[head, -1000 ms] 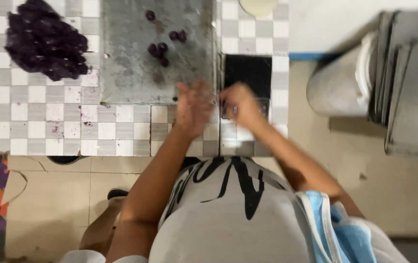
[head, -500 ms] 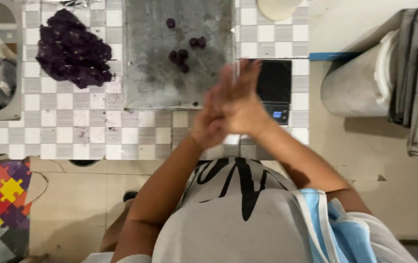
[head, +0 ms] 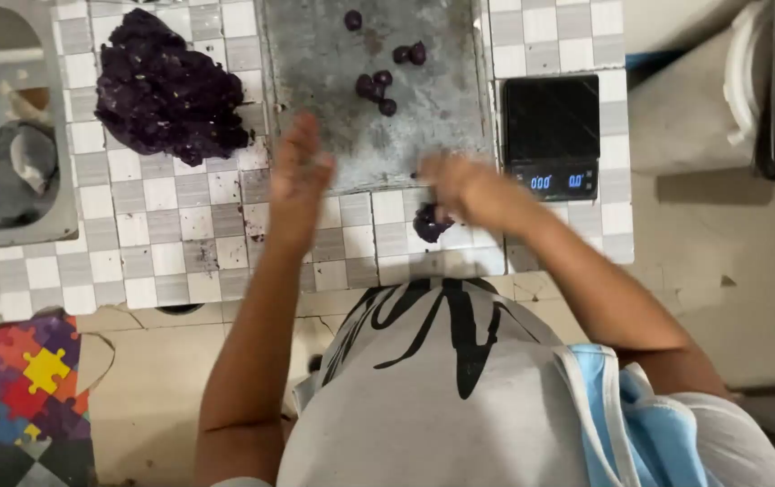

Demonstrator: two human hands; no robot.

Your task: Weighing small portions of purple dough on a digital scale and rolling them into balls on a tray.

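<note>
**Purple dough on the tiled desk, one lump by the right hand**

The grey-and-white checked tile desk [head: 171, 243] fills the upper part of the view, its near edge just ahead of the person's grey printed shirt. Set into it at the left is a steel sink [head: 61, 135], cut off by the frame. In the middle lies a flat grey metal tray [head: 333, 81] bearing several small dark purple dough balls [head: 378, 83]. To its left, directly on the tiles, sits a large heap of dark purple dough [head: 166, 86]. A black digital kitchen scale [head: 552, 126] stands right of the tray, its pan bare.

The left hand [head: 299, 176] hovers over the tray's near left corner, fingers open and spread, holding nothing. The right hand [head: 460, 185] is blurred by motion at the tray's near edge; just below it a small lump of purple dough [head: 428, 223] rests on the tiles. Whether its fingers touch or grip the lump I cannot tell.

The lump looks soft, light and sticky, likely to deform under pressure and leave smears; it would best be cupped gently from the sides or underneath rather than pinched.

The tray's far end is cut off, as is the grey container at the right.
</note>
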